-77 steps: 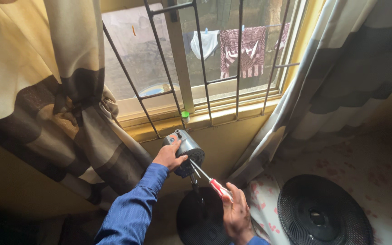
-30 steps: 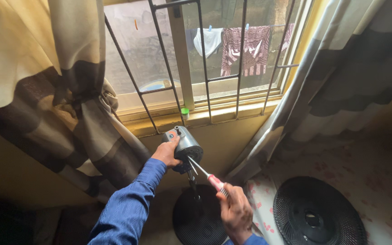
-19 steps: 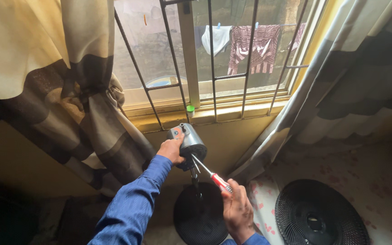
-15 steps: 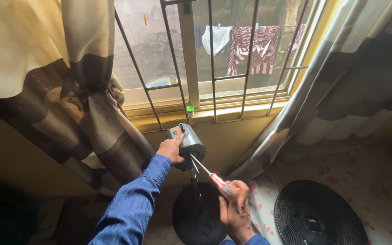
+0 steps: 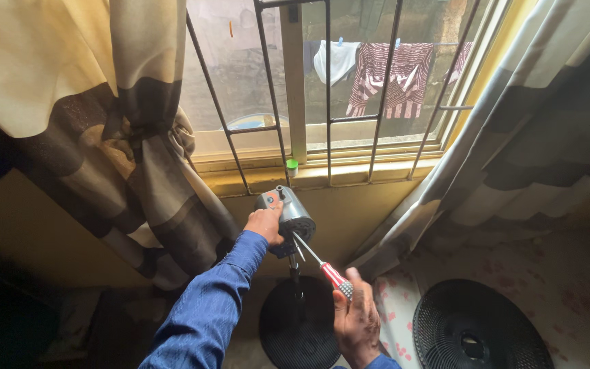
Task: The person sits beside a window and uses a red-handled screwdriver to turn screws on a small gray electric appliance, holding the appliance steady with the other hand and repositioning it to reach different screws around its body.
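Gripping the fan motor [image 5: 290, 213] with your left hand [image 5: 265, 223], your right hand [image 5: 356, 321], at 5 o'clock, clamps the screwdriver [image 5: 322, 265], tip against the motor.

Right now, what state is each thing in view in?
Left hand: gripping the grey fan motor housing.
Right hand: holding the red-handled screwdriver, tip at the housing.
Fan stand: upright, with no grille or blade on it.
Fan grille: detached, flat on the floor.
Left curtain: tied back.
Green cap: on the sill.

The patterned floor [image 5: 568, 273] carries a black fan grille [image 5: 483, 335] and the fan's round base [image 5: 298, 335].
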`<state>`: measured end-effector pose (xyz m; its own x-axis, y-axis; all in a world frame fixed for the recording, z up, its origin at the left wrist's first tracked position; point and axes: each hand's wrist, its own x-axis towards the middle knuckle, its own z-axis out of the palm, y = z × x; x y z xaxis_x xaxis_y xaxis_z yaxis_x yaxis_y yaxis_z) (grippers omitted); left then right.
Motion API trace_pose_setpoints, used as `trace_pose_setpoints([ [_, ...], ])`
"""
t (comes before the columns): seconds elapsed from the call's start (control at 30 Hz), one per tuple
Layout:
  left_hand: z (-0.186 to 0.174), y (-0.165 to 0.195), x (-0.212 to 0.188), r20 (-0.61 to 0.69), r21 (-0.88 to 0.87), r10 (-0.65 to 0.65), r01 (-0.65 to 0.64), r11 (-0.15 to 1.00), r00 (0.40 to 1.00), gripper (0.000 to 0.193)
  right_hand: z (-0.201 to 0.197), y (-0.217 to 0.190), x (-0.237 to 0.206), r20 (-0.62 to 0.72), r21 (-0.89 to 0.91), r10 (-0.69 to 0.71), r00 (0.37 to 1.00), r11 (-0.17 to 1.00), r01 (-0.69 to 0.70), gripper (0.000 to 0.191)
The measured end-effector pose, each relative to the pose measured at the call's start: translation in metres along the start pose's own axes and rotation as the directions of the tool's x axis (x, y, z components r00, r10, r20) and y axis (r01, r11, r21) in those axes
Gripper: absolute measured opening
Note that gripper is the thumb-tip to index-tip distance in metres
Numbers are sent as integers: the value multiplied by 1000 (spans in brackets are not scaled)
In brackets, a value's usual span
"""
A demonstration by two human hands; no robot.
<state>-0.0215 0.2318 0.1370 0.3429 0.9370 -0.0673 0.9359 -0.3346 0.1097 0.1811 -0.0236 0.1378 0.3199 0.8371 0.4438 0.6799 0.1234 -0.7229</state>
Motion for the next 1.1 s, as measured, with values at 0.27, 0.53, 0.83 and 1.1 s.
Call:
trace_pose_setpoints([
  [0.27, 1, 1, -2, -41, -37, 5, -7, 999, 999, 105, 9, 12, -2, 68, -44, 141, 988, 989, -139, 41],
  [0.53, 2, -1, -3, -91, -91, 34, -42, 995, 995, 103, 26, 41, -6, 11, 86, -142, 990, 986, 141, 48],
  [0.83, 3, -4, -8, -111, -175, 31, -50, 983, 993, 102, 29, 56, 4, -49, -92, -544, 838, 837, 539, 47],
  [1.1, 1, -3, -9, -99, -211, 14, -35, 977, 995, 103, 25, 53, 4, -115, -86, -474, 873, 880, 466, 54],
])
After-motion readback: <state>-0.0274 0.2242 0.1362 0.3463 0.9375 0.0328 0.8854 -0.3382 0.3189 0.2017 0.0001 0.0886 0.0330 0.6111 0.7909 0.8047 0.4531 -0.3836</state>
